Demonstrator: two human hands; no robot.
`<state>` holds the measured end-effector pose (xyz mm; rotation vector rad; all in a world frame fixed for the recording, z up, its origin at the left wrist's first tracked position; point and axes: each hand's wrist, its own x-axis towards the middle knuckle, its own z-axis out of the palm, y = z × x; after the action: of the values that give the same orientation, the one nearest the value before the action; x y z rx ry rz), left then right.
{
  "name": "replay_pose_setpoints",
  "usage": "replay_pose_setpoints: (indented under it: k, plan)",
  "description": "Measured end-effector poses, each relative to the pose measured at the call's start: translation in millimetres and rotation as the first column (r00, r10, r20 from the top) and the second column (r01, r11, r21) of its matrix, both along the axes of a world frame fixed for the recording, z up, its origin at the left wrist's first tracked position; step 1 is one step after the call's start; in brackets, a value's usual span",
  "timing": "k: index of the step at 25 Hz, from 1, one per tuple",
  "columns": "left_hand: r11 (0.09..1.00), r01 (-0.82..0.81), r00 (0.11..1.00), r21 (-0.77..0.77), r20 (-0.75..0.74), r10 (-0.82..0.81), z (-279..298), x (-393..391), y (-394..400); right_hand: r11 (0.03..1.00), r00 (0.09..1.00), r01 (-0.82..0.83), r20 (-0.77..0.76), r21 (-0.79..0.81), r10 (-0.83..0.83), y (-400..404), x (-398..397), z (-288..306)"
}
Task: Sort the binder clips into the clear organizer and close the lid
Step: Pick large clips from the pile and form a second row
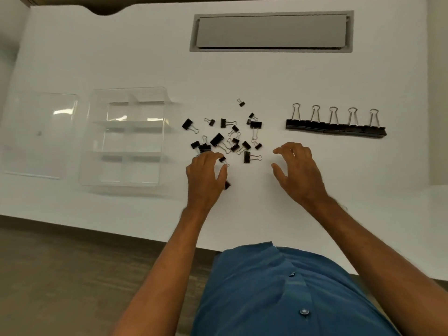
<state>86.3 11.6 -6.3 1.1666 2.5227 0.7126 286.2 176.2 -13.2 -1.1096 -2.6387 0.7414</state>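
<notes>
Blue buttoned shirt (278,292) and two bare forearms over a white table (121,57).
We see the left hand (206,175) curled on small black binder clips (226,137), whether gripping we cannot tell; the right hand (297,168) hovers spread and empty. Left of the left hand stands the clear compartmented plastic organizer (126,139), its lid (36,134) beyond; five large black clips (335,128) lie beyond the right hand.
</notes>
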Motion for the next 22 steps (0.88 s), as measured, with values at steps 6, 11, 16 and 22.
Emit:
replay_pose_setpoints:
  k: [6, 11, 16, 22]
  plan:
    - [0.993, -0.117, 0.979, 0.010, 0.170, 0.114, -1.0, -36.2, -49.0, 0.997, 0.998, -0.059, -0.002, -0.051, 0.059, -34.5, -54.0, 7.0]
    - [0.998, -0.052, 0.968, 0.037, 0.246, 0.042, -1.2, -64.7, -49.0, 0.993, 0.996, -0.086, 0.001, -0.083, 0.086, -48.3, -107.0, 13.6]
    - [0.998, 0.057, 0.962, -0.018, 0.267, -0.050, -7.2, -89.4, -31.8, 0.978, 0.982, -0.099, 0.143, -0.186, 0.126, -53.7, -144.6, 13.1]
    - [0.990, 0.143, 0.959, 0.017, 0.245, -0.142, -5.4, -83.0, -45.8, 0.908, 0.876, -0.345, 0.266, -0.239, 0.403, -91.3, -118.8, 9.7]
